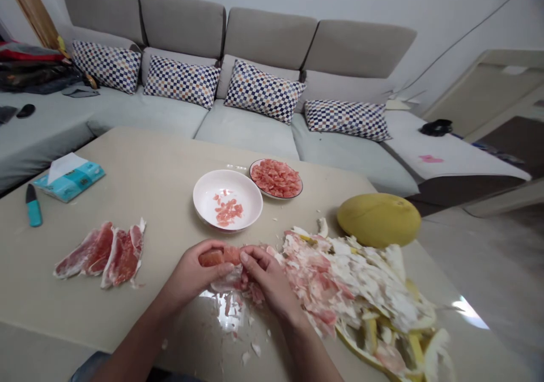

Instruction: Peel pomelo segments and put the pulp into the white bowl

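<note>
Between my two hands is a pink pomelo segment [212,258], partly stripped of its pale membrane. My left hand [196,270] wraps round its left end, thumb along the near side. The fingers of my right hand [262,269] pinch its right end, where loose membrane hangs down. Just beyond my hands stands a white bowl [199,203] with some pink pulp pieces in it. Two more pomelo segments [123,254], still with membrane on them, lie on the table to the left. A heap of peel and membrane [352,280] spreads to the right of my right hand.
Behind the bowl sits a dark-rimmed plate heaped with pink pulp [276,178]. A whole yellow pomelo [378,219] rests at the right edge. On the left are a teal-handled knife [33,206] and a blue tissue pack [70,178]. Beyond the table [157,166] is a sofa [250,132].
</note>
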A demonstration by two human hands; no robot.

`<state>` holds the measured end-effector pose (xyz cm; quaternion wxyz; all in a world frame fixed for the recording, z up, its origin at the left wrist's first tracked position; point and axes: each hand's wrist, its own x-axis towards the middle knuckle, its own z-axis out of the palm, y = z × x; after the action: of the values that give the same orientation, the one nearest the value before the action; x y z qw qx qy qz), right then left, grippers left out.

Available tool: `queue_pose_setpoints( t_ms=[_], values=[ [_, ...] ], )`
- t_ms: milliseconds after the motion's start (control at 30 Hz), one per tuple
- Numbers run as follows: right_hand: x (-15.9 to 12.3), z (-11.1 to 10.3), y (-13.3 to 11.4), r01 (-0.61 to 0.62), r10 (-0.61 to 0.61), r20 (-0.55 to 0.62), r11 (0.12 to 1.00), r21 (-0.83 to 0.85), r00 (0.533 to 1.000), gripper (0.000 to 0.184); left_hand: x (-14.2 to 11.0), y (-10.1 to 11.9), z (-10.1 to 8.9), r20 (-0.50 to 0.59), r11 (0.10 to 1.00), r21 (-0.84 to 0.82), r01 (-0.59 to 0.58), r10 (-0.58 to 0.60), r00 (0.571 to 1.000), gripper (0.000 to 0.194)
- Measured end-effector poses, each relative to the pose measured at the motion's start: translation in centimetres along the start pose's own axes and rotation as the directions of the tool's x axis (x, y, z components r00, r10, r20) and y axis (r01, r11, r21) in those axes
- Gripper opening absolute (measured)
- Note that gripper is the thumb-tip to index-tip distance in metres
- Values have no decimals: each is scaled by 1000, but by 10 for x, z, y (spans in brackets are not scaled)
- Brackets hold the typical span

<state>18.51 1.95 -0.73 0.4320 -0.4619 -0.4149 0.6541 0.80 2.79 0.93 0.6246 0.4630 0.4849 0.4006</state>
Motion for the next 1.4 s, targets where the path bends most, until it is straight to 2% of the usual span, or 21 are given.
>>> queue_pose_setpoints(
  t_ms=[100,267,500,700,867,1033,1400],
  values=[
    [-1,1,-2,31,-29,29,996,-80,999,34,1,-3,-1,-7,999,-40,18,-18,1000,37],
    [-3,0,-8,186,-201,-9,925,-332,980,27,2,-4,-1,-23,1000,2,-6,6,1000,29],
    [-3,4,-6,215,-248,-13,864,-455,969,25,2,-5,2,3,999,46,-28,28,1000,22],
    [-3,7,-5,149,-186,-111,949,-278,976,29,1,-4,3,22,1000,7,-18,18,1000,21],
    [-3,7,-8,107,-125,-169,988,-113,978,34,-2,7,5,-51,999,-51,-16,14,999,21],
    [0,7,-5,127,-128,-184,992,-16,975,35,-4,5,5,-68,991,-137,-5,-4,998,24],
    [2,9,9,133,-94,-209,974,182,973,32,-3,2,6,-108,984,-177,-26,7,994,26]
  ],
)
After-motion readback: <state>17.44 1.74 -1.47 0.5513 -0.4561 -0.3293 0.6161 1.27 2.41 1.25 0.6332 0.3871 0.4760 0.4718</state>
